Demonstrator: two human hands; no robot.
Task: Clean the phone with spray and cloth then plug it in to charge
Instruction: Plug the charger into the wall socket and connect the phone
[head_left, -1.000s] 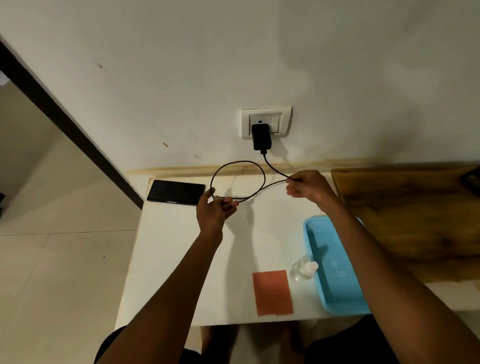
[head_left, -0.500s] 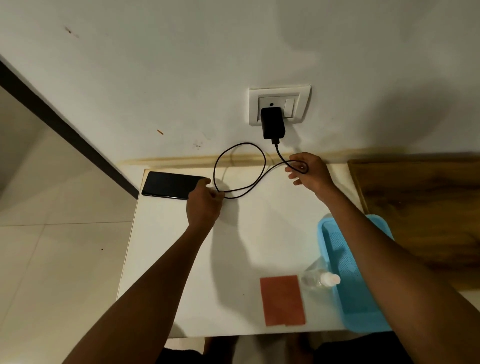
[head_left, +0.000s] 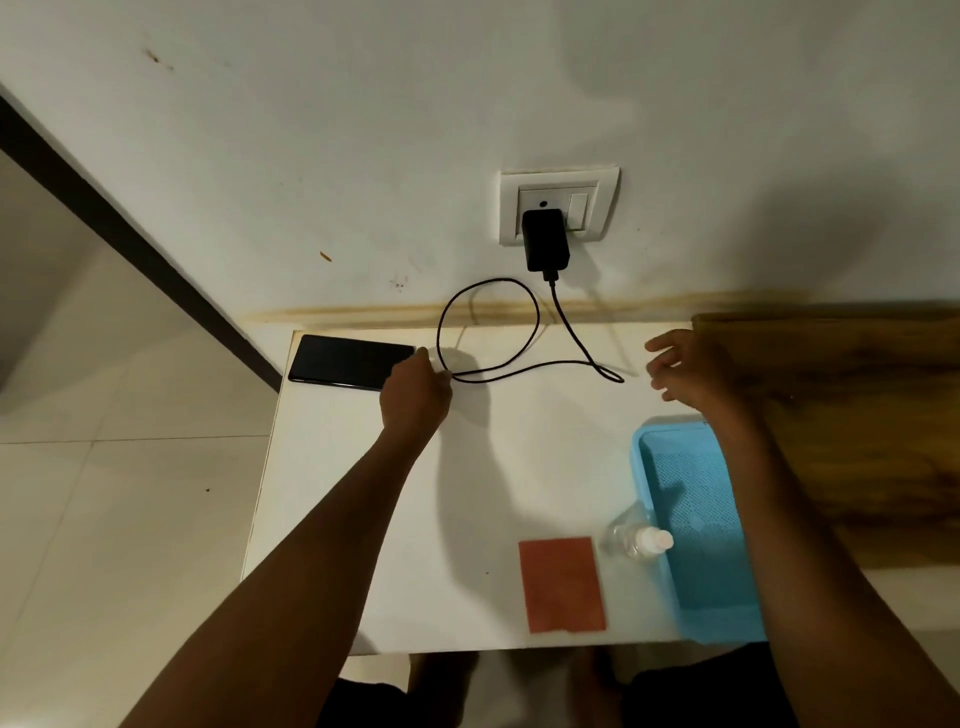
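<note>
Two hands over the white counter. Left hand pinches the black cable end right at the phone, far-left corner, flat. Right hand empty, fingers spread, near the cable bend. Charger sits in the wall socket. Cloth and spray bottle near front edge.

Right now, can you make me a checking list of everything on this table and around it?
Surface: white table, wooden board at its right.
Job's things: black phone flat at the far left corner; orange cloth and clear spray bottle near the front edge.
Clutter: blue tray, looks empty.
Hands: left hand pinches the cable end beside the phone; right hand open, holding nothing.
Cables: black cable loops from the charger in the wall socket; whether it is plugged into the phone cannot be seen.
Surroundings: white wall, tiled floor.
</note>
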